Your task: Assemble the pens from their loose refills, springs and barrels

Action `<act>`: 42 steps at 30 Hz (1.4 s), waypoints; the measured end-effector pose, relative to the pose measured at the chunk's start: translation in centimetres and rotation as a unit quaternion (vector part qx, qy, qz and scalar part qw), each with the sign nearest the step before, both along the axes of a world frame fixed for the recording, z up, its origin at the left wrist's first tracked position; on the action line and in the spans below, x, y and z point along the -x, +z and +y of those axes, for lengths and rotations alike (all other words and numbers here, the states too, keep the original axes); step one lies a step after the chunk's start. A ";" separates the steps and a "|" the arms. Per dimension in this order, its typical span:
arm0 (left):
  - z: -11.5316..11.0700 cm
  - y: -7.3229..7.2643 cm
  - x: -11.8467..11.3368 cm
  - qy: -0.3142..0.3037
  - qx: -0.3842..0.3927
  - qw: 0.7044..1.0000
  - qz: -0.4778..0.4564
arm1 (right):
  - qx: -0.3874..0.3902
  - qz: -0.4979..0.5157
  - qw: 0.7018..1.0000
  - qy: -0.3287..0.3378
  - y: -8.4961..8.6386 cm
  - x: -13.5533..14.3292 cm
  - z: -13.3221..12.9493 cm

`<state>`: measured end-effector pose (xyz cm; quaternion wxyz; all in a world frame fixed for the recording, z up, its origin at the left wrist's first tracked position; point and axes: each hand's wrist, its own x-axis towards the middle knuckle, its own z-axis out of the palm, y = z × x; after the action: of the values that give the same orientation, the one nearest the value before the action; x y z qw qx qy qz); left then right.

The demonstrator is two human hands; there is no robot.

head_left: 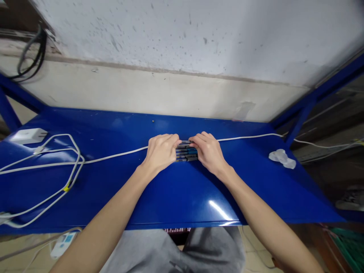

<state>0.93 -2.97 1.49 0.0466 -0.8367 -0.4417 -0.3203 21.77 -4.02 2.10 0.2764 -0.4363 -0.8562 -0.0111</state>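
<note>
Several pens (187, 155) lie side by side, left to right, on the blue metal shelf (176, 197), between my two hands. They have clear or dark barrels and black or blue caps. My left hand (162, 151) is closed on the left end of the farthest pen (185, 142), thumb and forefinger pinched together. At that pen's right end, my right hand (209, 152) has its fingers curled and closed on it, beside the caps of the others. My fingers hide the ends of the pens.
A white cable (113, 155) runs across the shelf behind my hands. Looped white cords (76, 151) and a white adapter (30, 135) lie on the left, crumpled clear plastic (282, 158) on the right. A stained wall (159, 89) rises behind; blue posts (303, 113) flank the shelf.
</note>
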 end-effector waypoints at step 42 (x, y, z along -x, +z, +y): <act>0.0 0.2 0.4 0.024 0.056 0.998 -0.017 | -0.013 0.079 0.997 0.009 -0.2 1.1 -0.7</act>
<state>0.54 -2.99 1.65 -0.0001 -0.8217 -0.4795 -0.3080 20.71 -4.76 1.93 0.3489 -0.4247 -0.8353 0.0151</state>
